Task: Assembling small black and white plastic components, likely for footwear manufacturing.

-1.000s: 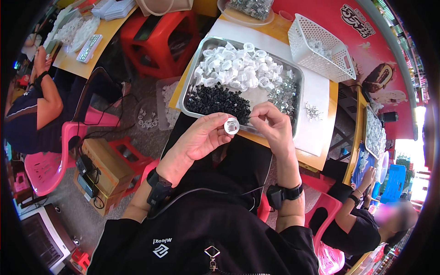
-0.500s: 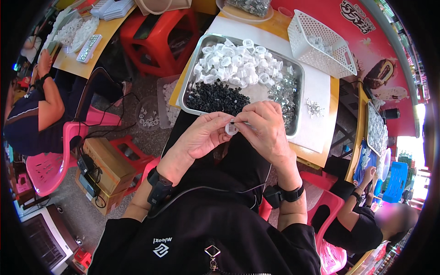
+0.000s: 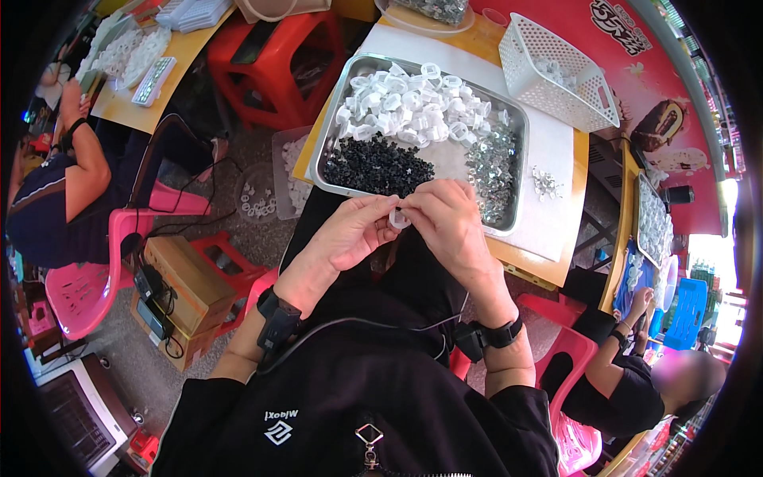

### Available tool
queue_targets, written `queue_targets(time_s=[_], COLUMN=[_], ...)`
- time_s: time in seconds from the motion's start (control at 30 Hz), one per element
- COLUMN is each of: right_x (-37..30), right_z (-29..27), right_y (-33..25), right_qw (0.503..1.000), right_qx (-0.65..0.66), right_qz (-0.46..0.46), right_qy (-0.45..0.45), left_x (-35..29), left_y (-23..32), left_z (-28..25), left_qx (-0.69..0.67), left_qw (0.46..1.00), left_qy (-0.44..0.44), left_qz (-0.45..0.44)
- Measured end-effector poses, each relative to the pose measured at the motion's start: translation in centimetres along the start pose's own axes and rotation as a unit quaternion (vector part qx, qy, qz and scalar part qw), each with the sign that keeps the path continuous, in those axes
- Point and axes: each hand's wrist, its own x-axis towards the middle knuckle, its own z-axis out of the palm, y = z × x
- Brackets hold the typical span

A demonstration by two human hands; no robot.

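Observation:
Between my two hands, just in front of the tray's near edge, is a small translucent white plastic ring (image 3: pixel 399 220). My left hand (image 3: pixel 355 233) pinches it between thumb and fingers. My right hand (image 3: pixel 449 219) has its thumb and fingertips pressed together at the ring's upper edge, on a tiny dark piece too small to make out fully. Beyond them a metal tray (image 3: pixel 518 183) holds a heap of white plastic rings (image 3: pixel 413 103), a pile of small black parts (image 3: pixel 373 164) and a pile of small shiny metal pieces (image 3: pixel 491 171).
A perforated white basket (image 3: pixel 548 91) stands behind the tray. Loose small pieces (image 3: pixel 545 184) lie on the white sheet (image 3: pixel 548 226) to its right. Red stools (image 3: pixel 274 67) and a cardboard box (image 3: pixel 187 278) are at left. Other people sit at tables on both sides.
My right hand has shifted slightly left and closer to the ring. My left hand keeps its pinch on the ring, almost in place.

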Motion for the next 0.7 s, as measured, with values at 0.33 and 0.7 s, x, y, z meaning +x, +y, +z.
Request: queue_targets(time_s=[0.33,0.7], right_x=[-0.9,-1.4], right_z=[-0.4,0.6], right_y=[-1.3,-1.6], right_qw=[0.860,0.891], right_qx=[0.322,0.282], right_qz=[0.396,0.350], right_qy=[0.011,0.062], left_x=[-0.5,-0.5], left_y=[0.9,-0.1], left_z=[2.7,2.8], left_qx=[0.125,0.316], left_qw=[0.988,0.920], left_qy=[0.043,0.090], left_qz=[0.078,0.211])
